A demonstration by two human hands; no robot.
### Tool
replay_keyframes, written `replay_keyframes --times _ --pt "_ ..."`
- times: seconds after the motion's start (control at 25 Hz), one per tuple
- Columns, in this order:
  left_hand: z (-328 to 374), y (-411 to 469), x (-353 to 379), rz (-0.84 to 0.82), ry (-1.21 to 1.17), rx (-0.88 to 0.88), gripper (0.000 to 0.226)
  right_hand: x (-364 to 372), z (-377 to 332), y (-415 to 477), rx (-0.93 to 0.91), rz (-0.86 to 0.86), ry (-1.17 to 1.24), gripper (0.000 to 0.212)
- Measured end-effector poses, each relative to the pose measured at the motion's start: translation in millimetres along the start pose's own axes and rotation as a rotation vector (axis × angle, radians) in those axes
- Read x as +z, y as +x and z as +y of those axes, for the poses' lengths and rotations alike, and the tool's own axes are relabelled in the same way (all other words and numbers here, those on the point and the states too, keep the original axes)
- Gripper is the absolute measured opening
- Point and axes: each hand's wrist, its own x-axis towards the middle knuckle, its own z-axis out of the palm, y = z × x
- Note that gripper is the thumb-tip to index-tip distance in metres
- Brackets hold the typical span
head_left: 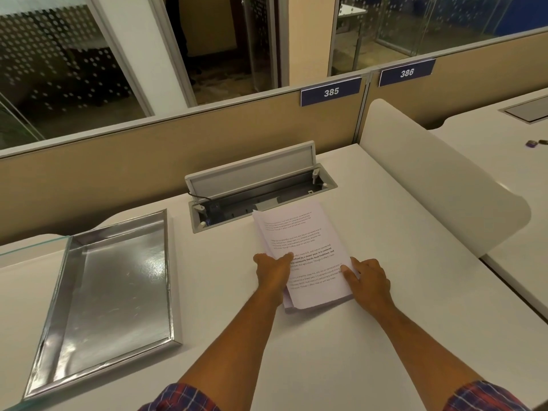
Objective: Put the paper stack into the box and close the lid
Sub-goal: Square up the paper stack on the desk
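Both hands grip the paper stack (302, 253) at its near end, one on each long edge. On the left edge, the left hand (271, 272) has its thumb lying across the top printed sheet and its fingers curled down against the side, where the sheets fan a little. On the right edge, the right hand (367, 277) presses its fingertips onto the top sheet near the corner, with the palm resting on the white desk (341, 351) beside the stack. Whether any fingers reach underneath the paper cannot be told.

The stack lies flat on the desk, slightly angled, its far end just reaching the rim of the open cable well (261, 197), whose grey flap stands raised behind it. To the left, well apart from the paper, sits the shallow silver box (59, 307), open and with nothing inside it, its shiny bottom reflecting the light. No lid can be made out. Plaid sleeves (184, 398) show at the near edge. On the beige partition beyond hang blue plates reading 385 (331, 91) and 386 (406, 73).
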Motion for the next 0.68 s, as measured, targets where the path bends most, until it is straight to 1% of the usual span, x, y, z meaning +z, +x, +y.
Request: replay_keyframes --times 0.04,0.12,0.2,0.32,0.4,0.44,0.48,0.56,0.6,0.68 --pt "-0.3 1.4 -0.6 0.001 -0.031 -0.022 0.041 0.0 -0.5 0.1 0.004 -0.001 0.005 0.057" --pt "2.8 2.8 -3.3 -0.031 -0.129 -0.071 0.026 -0.5 -2.2 0.2 0.023 0.000 0.013 0.057" --pt "5.7 2.4 -7.1 -0.078 -0.128 -0.067 0.018 -1.5 -4.5 -0.2 0.030 0.001 0.018 0.056" --pt "10.2 -4.1 -9.1 -0.168 -0.054 0.012 0.026 -4.3 -7.3 -0.7 0.025 0.007 0.037 0.050" --pt "16.4 -13.3 -10.8 -0.217 0.003 0.087 0.028 -7.9 -11.5 1.9 0.045 0.038 0.120 0.045" --pt "18.8 -18.9 -14.7 -0.229 0.024 0.128 0.029 -10.7 -14.9 3.4 0.050 0.038 0.184 0.046" --pt "19.9 -24.7 -21.0 -0.234 0.048 0.173 0.030 -15.6 -20.4 4.5 0.047 0.016 0.241 0.049" --pt "17.7 -39.5 -41.3 -0.245 0.090 0.250 0.032 -25.0 -33.7 6.2 0.065 -0.080 0.388 0.043" --pt "14.7 -48.0 -53.6 -0.261 0.100 0.269 0.033 -28.4 -40.0 5.9 0.099 -0.164 0.487 0.040" --pt "7.0 -65.6 -78.0 -0.301 0.098 0.284 0.035 -32.8 -55.4 0.9 0.144 -0.359 0.684 0.042"
